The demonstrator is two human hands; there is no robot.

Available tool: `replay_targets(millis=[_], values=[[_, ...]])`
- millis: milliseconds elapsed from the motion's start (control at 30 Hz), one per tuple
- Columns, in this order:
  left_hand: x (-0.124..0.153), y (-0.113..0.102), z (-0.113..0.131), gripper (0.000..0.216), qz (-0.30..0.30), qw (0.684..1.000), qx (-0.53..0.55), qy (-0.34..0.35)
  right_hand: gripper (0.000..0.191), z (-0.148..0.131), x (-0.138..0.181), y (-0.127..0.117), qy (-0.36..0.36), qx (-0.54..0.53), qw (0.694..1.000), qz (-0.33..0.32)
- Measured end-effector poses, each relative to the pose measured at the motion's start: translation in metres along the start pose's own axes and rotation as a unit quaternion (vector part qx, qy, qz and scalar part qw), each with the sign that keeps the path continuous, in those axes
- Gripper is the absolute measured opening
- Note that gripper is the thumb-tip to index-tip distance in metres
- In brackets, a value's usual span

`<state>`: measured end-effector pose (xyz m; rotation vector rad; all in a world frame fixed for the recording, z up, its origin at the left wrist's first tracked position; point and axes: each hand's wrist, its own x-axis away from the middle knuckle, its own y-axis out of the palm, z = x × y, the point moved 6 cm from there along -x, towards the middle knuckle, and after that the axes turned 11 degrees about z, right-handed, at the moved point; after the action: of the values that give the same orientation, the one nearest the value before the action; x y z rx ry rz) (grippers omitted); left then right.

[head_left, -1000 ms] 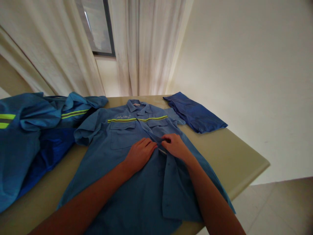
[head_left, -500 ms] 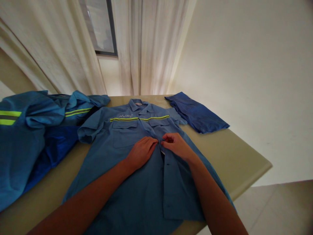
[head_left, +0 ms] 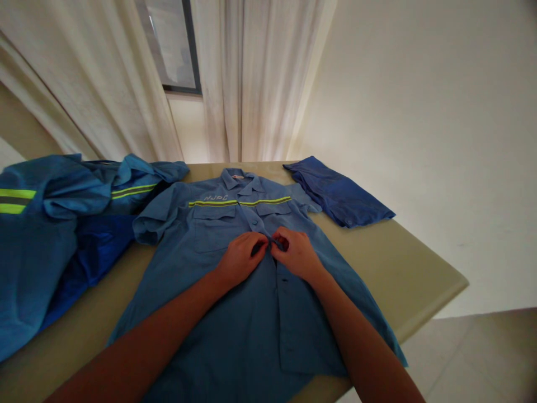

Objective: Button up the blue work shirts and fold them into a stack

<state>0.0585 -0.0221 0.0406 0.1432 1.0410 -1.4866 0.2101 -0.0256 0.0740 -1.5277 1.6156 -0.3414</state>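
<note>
A blue short-sleeved work shirt point(head_left: 247, 313) lies spread on the table, collar toward the window. A yellow-and-grey reflective stripe crosses its chest, with letters above the left pocket. Its front is fastened at the upper part and parts below my hands, where buttonholes show on the right-hand flap. My left hand point(head_left: 243, 254) pinches the shirt's front edge with thumb and fingertips. Close against it, my right hand point(head_left: 296, 252) pinches a fold of the opposite flap. The fingertips nearly touch, and the button between them is hidden.
Crumpled blue work clothes point(head_left: 37, 252) with reflective stripes lie on the left. A folded dark blue garment point(head_left: 339, 193) rests at the back right of the pale table point(head_left: 403, 268). Behind stand curtains point(head_left: 260, 84), a window and a white wall point(head_left: 419, 140).
My right hand has closed on the flap and come slightly left, lifting a fold of cloth. The left fingers have curled more tightly at the front edge.
</note>
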Motion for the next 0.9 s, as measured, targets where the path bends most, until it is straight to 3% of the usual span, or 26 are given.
replay_targets(millis=[167,333,467,733,900], values=[[0.0,0.004,-0.006,0.009,-0.025,0.999,-0.003,-0.036,0.006,-0.001,0.001,0.0,0.012,-0.023,0.999,-0.019],[-0.004,0.002,-0.01,0.01,-0.039,0.989,0.067,-0.125,0.028,0.007,0.001,0.006,0.06,-0.105,0.992,-0.047],[-0.006,0.001,-0.015,0.008,-0.04,0.972,0.14,-0.187,0.006,0.017,0.003,0.017,0.105,-0.146,0.982,-0.053],[-0.003,0.004,-0.031,0.031,-0.022,0.939,0.229,-0.258,0.004,-0.001,0.002,0.014,-0.004,0.033,0.999,0.001],[-0.004,0.008,-0.037,0.032,-0.045,0.93,0.249,-0.267,0.005,-0.004,0.004,0.016,-0.014,0.085,0.996,-0.003]])
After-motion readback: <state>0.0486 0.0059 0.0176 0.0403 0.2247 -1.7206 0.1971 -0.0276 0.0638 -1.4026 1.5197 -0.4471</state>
